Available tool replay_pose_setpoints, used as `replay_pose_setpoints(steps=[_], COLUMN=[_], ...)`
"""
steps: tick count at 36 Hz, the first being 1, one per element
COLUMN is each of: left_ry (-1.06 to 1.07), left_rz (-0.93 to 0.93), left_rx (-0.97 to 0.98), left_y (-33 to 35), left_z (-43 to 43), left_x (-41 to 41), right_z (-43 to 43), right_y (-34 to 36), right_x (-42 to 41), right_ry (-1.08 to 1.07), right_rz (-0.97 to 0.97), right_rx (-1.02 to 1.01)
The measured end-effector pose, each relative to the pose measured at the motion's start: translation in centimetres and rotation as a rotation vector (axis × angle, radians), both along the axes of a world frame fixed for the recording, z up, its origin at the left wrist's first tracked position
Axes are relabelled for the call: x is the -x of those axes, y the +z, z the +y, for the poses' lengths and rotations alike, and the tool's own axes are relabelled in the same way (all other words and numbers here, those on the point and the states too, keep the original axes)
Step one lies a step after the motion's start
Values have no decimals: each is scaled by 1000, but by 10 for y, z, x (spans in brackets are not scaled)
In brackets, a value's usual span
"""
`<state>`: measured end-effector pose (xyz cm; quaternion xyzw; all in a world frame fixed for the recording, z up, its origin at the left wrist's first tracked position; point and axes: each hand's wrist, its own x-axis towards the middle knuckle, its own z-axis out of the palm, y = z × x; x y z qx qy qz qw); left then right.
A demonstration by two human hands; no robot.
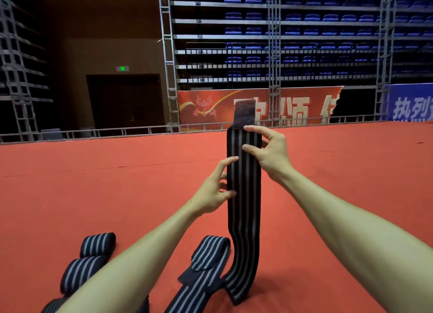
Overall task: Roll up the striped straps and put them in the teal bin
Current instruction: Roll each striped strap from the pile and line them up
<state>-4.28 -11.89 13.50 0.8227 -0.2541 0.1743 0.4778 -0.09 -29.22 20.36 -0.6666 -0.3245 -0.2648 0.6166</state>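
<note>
Red carpet floor (93,195) spreads across an indoor hall toward a red banner (210,106) and tiers of blue folding seats (304,31). We see a long black elastic strap with grey stripes (244,207) held upright at centre, its lower end trailing on the carpet. The right hand (269,153) pinches it near the top and the left hand (215,188) pinches its left edge lower down. Rolled striped straps (97,243) lie at near left, and a loose striped strap (206,261) lies beside the trailing end.
</note>
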Motion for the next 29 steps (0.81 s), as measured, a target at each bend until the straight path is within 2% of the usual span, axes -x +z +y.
replay_pose_setpoints(steps=[9,20,24,29], left_ry=[1,79,110,82], left_rz=[40,202,239,322], left_rx=[-50,-197,-168,-33], left_y=[-35,-83,-85,-82], left_z=[-6,-2,-6,-16], left_x=[-8,-18,-23,-23], right_z=[-6,-18,-19,-21], right_y=[5,14,9,4], right_x=[-15,-15,-16,-21], right_ry=[-35,-91,-97,-94], right_rz=[21,21,24,40], right_rx=[-67,-63,-65,-77])
